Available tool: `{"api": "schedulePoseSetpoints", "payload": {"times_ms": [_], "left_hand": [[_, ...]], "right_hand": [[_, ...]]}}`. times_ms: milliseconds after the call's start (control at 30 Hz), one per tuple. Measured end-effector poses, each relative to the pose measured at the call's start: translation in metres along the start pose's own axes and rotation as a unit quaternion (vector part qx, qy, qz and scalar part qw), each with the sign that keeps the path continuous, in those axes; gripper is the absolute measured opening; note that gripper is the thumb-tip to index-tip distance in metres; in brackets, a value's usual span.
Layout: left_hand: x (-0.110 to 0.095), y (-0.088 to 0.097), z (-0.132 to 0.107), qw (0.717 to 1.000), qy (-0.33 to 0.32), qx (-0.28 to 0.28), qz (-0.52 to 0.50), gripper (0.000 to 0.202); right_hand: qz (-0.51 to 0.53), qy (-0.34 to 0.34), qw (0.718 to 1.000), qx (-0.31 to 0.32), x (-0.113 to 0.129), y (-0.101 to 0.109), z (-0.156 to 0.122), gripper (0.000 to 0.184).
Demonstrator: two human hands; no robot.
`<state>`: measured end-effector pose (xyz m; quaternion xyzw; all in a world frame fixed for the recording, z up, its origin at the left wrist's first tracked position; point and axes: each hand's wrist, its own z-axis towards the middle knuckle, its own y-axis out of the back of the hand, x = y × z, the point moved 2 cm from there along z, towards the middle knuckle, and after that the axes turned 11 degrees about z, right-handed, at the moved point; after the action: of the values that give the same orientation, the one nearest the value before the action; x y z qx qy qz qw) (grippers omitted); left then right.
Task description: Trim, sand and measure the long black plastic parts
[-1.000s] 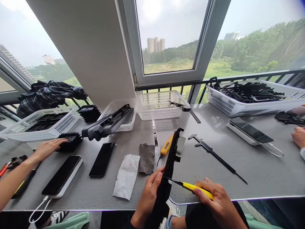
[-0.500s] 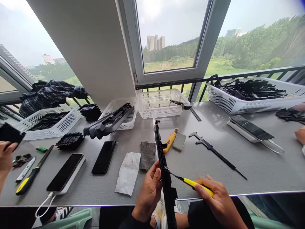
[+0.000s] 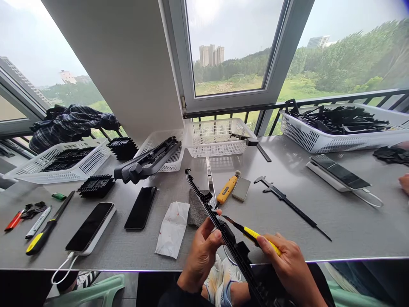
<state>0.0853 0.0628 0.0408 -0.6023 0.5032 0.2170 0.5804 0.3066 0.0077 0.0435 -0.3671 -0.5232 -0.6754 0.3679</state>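
Observation:
My left hand (image 3: 202,251) is closed around a long, narrow black plastic part (image 3: 228,236), which slants from the upper left down toward my lap. My right hand (image 3: 286,260) grips a yellow utility knife (image 3: 255,236) with a dark blade. The blade's tip points left and lies at or very near the part's edge, just above my left thumb; I cannot tell whether it touches. Behind the part, a grey cloth (image 3: 195,207) is partly hidden. A crumpled white tissue (image 3: 172,230) lies to the left of my left hand.
A yellow rotary tool (image 3: 227,189), a small grey block (image 3: 241,189) and calipers (image 3: 281,197) lie beyond my hands. Phones (image 3: 140,208) and a file (image 3: 47,228) are to the left. White baskets (image 3: 220,150) line the back. Another person's hand (image 3: 404,183) shows at right.
The black part has tilted, its far end swinging left, and the knife has shifted slightly left with my right hand. At far left, another person's hand with a black piece has left the view.

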Motion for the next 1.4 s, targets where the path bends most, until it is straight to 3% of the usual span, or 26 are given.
{"api": "schedulePoseSetpoints", "payload": {"times_ms": [167, 433, 600, 967, 1267, 1400], "left_hand": [[-0.002, 0.001, 0.0, 0.999, 0.023, 0.008, -0.022, 0.063], [-0.002, 0.002, 0.001, 0.997, 0.05, -0.048, -0.032, 0.061], [0.003, 0.011, 0.007, 0.997, 0.071, 0.006, 0.024, 0.073], [0.003, 0.014, 0.006, 0.997, 0.073, -0.006, 0.04, 0.073], [0.001, 0.011, 0.008, 0.996, 0.069, 0.018, 0.046, 0.084], [0.0, 0.011, 0.006, 0.995, 0.083, 0.013, 0.043, 0.086]], "right_hand": [[0.011, 0.003, 1.0, 0.012, 0.0, 0.001, -0.002, 0.071], [0.021, 0.054, 0.998, 0.015, 0.001, 0.005, -0.001, 0.068], [0.02, 0.066, 0.998, 0.017, 0.002, 0.004, -0.001, 0.068], [0.025, 0.045, 0.999, -0.008, 0.004, 0.008, -0.003, 0.069], [0.013, 0.062, 0.998, 0.025, 0.001, 0.005, -0.005, 0.061], [0.01, 0.06, 0.998, -0.024, 0.003, 0.005, -0.003, 0.065]]}}
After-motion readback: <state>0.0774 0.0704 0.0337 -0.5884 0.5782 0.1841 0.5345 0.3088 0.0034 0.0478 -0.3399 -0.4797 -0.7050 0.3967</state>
